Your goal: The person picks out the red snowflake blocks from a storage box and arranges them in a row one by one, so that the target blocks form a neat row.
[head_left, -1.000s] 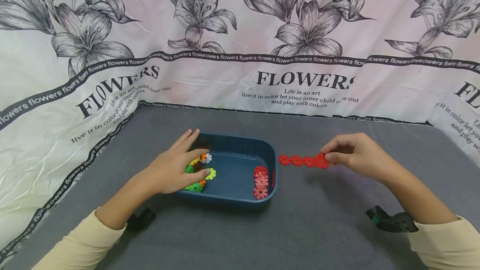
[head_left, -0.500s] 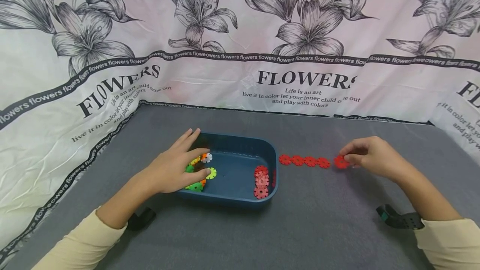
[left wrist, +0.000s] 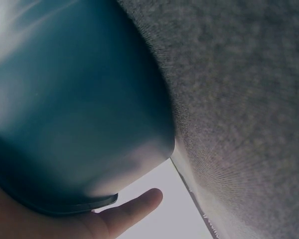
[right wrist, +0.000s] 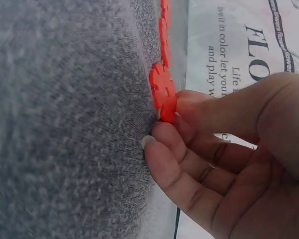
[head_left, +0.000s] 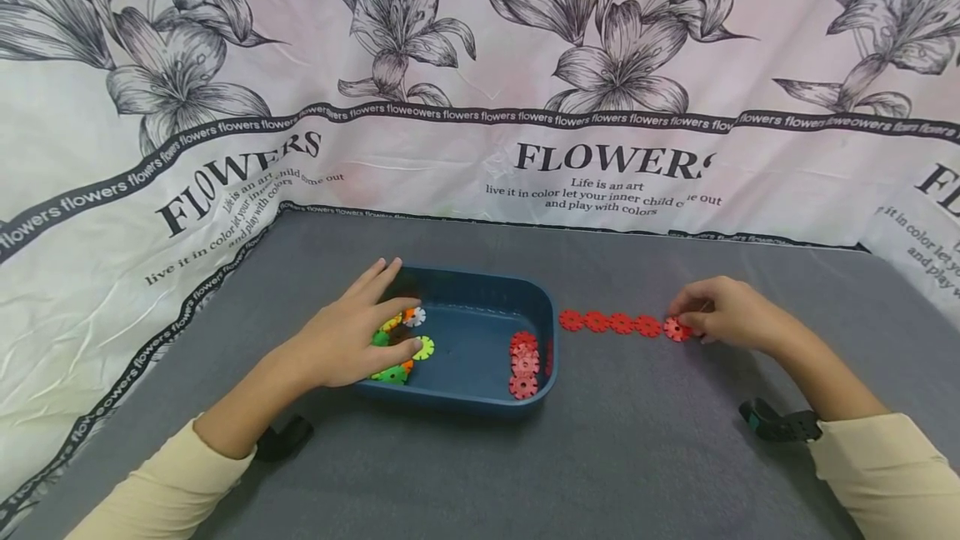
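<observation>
My right hand (head_left: pixel 723 317) pinches a red notched plastic disc (head_left: pixel 677 329) at the right end of a row of several red discs (head_left: pixel 621 323) lying on the grey cloth. In the right wrist view, thumb and fingertips meet at the edge of that red disc (right wrist: pixel 164 92), which lies low at the cloth, close to its neighbour. My left hand (head_left: pixel 348 332) rests over the left end of a blue tray (head_left: pixel 457 402), fingers spread and straight. The left wrist view shows the tray's outer wall (left wrist: pixel 84 109) and one finger extending past its rim.
Green, yellow, orange and white discs (head_left: pixel 392 373) lie in the tray's left end, partly hidden by my left hand. Red and pink discs (head_left: pixel 523 365) overlap at its right end. A flower-printed white cloth (head_left: pixel 465 157) hangs behind the grey surface (head_left: pixel 600 457).
My right hand lifted the red disc off the row's end, moved right, then set it down just right of the row, still pinched. The left hand has stayed on the tray.
</observation>
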Motion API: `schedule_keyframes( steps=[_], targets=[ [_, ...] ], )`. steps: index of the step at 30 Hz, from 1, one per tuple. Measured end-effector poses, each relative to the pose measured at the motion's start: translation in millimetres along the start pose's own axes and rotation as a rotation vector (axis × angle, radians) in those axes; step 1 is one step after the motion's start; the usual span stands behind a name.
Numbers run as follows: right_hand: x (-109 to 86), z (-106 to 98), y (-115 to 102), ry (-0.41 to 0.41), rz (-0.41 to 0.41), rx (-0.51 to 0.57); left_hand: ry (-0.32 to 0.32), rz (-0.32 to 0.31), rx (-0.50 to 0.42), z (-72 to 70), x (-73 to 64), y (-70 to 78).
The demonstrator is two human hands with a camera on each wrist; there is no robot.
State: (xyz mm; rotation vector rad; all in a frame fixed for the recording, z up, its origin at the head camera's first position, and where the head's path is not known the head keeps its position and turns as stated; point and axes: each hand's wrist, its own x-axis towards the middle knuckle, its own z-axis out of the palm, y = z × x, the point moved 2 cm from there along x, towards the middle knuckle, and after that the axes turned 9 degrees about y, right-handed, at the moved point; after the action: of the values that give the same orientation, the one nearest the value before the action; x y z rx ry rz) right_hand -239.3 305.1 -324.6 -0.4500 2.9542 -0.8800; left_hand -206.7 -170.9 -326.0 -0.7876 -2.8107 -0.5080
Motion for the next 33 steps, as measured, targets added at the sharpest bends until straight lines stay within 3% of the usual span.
schedule_keyframes(
  steps=[9,26,33],
  targets=[
    [0.1,1.8,-5.2,-0.007,-0.085,-0.106,0.005,-0.005,0.002,-1.8,0.8,0.4],
    [-0.7,5.8,-9.5,0.010,-0.107,-0.134,-0.003,-0.008,-0.003,0.4,-0.4,-0.2],
    [-2.7,8.0,-14.0,0.052,-0.200,-0.182,-0.003,-0.006,-0.005,-0.2,0.2,0.4]
  ],
)
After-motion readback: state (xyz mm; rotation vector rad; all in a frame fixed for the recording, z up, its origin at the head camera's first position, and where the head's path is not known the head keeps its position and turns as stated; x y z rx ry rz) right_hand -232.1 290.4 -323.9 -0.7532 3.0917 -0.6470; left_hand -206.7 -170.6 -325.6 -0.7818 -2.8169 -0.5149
